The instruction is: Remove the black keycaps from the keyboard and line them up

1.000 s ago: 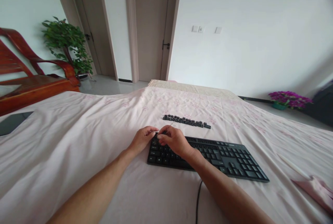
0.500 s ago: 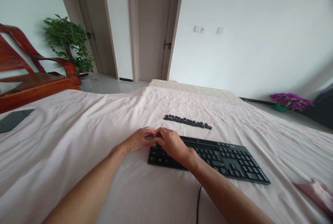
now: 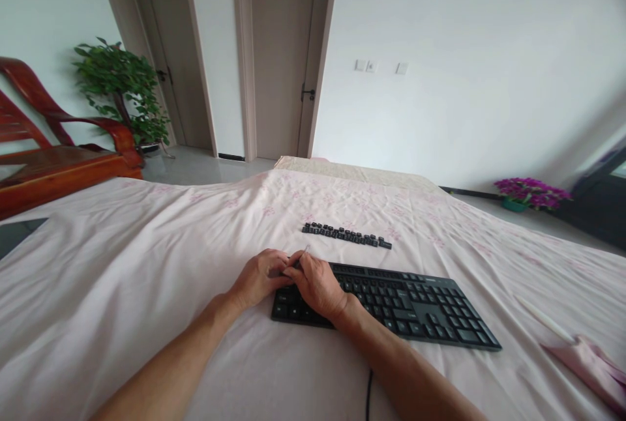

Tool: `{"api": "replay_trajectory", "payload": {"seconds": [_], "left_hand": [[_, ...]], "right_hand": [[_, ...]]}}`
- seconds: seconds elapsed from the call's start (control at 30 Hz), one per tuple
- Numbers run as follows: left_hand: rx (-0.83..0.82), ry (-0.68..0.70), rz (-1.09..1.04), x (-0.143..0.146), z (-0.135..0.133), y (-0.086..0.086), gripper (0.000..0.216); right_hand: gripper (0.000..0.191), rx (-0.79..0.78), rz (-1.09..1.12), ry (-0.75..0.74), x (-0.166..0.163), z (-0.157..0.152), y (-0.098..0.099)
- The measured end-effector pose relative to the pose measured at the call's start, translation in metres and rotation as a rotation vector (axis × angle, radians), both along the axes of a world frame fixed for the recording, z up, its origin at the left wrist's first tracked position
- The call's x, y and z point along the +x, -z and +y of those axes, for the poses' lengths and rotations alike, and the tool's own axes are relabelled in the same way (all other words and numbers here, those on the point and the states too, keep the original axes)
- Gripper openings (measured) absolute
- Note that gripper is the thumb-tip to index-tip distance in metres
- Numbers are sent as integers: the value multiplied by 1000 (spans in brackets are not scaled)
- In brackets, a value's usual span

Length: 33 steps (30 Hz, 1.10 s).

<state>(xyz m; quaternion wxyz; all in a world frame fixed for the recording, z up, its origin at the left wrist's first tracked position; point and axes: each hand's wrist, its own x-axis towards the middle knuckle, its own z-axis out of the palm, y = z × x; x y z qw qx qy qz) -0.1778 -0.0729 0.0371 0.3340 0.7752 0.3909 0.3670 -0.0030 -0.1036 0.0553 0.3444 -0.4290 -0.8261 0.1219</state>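
Observation:
A black keyboard (image 3: 433, 313) lies on the pink floral cloth, its left end partly covered by my hands. My right hand (image 3: 320, 287) is closed over the keyboard's upper left part, gripping a thin metal-tipped tool (image 3: 307, 249) whose tip pokes up past the fingers. My left hand (image 3: 259, 277) is at the upper left corner with fingers bent and pressed together, meeting the right fingertips. What lies between the left fingers is hidden. Beyond the hands, several loose black keycaps (image 3: 346, 235) sit in two rows on the cloth.
The keyboard cable (image 3: 369, 395) runs toward me beneath my right forearm. At the right lie a pale stick (image 3: 545, 318) and a pink cloth item (image 3: 587, 359). A dark flat object (image 3: 22, 235) is at the left edge. A wooden chair (image 3: 73, 160) stands behind it.
The view has shifted slightly, so the scene sits a little lower and further left. My hands remain together at the keyboard's upper left, with the right hand a bit lower over the tool.

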Motion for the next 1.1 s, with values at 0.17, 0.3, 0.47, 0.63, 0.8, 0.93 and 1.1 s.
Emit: {"api": "replay_trajectory", "payload": {"seconds": [0.17,0.3,0.47,0.63,0.8,0.93,1.1], "left_hand": [[87,7,40,2,-5,-2,24],[65,11,24,4,-8,-3,26],[-17,11,-84,7,-5,0,23],[-288,42,-363,4,7,10,37],[-406,38,-438,3,13,15,43],[-373,-42,-441,2,15,16,47],[-326,-66,-461,2,15,18,53]], "right_hand": [[14,64,35,-4,0,-3,4],[14,88,116,5,4,-6,4],[12,51,193,29,6,-6,4],[12,30,244,29,4,-4,0],[15,86,253,34,3,-8,-4],[20,154,254,117,5,-9,-7],[25,202,62,147,6,-5,-12]]}}
